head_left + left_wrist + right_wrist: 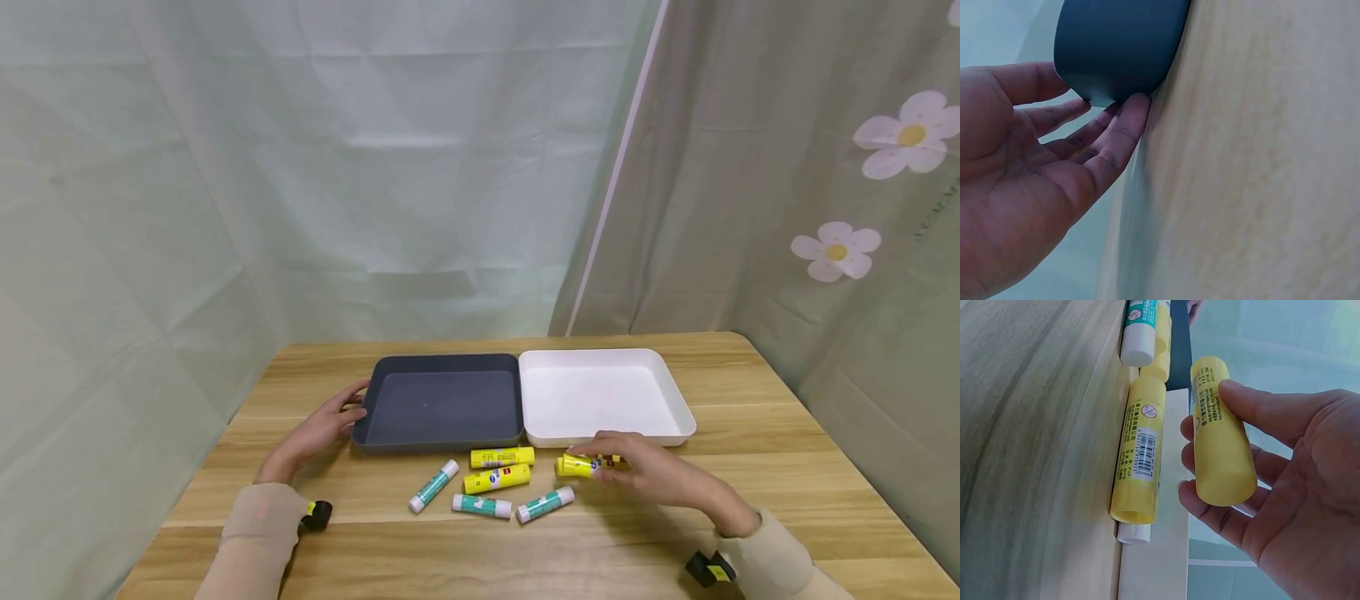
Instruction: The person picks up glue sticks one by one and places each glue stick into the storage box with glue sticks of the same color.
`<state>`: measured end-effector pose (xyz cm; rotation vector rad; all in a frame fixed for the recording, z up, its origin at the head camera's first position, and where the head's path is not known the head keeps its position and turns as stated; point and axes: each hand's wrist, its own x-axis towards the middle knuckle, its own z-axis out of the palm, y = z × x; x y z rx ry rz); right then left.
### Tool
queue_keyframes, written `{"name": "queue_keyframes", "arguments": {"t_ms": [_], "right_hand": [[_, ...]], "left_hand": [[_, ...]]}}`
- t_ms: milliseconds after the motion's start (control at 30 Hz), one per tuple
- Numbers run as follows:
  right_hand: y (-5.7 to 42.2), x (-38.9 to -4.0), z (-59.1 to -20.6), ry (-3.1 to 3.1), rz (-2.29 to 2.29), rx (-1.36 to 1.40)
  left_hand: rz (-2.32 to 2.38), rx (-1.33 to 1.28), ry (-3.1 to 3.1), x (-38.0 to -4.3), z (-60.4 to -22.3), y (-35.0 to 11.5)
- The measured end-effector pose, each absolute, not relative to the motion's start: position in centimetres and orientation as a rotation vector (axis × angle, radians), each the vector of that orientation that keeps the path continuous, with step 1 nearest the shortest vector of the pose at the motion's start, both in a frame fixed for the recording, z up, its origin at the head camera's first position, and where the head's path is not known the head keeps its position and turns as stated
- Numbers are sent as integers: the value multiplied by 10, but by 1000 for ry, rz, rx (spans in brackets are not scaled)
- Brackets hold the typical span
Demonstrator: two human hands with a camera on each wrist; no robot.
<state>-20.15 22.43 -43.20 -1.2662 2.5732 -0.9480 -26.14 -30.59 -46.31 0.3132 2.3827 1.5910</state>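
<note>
My right hand (637, 471) pinches a yellow glue stick (1222, 434) between thumb and fingers, just in front of the white tray. Below the held one, another yellow glue stick (1138, 456) lies on the table, a white end (1134, 532) showing past it. My left hand (318, 429) touches the left end of the dark grey tray (362, 433), its fingers (1129, 122) fairly straight against the tray's corner. Between the hands lie two yellow glue sticks (497, 478) and three teal-and-white glue sticks (482, 506), in front of the trays.
The white tray (536, 439) stands right beside the dark one. Both are on a wooden table (450, 558), with a pale curtain (450, 167) behind and at the sides. Each wrist wears a small black camera.
</note>
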Motion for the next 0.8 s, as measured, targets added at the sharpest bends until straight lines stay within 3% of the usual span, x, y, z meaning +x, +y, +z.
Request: {"name": "queue_keyframes", "arguments": {"t_ms": [800], "right_hand": [[233, -236, -405, 2601, -987, -1137]], "left_hand": [[1562, 314, 2417, -261, -462, -305]]}}
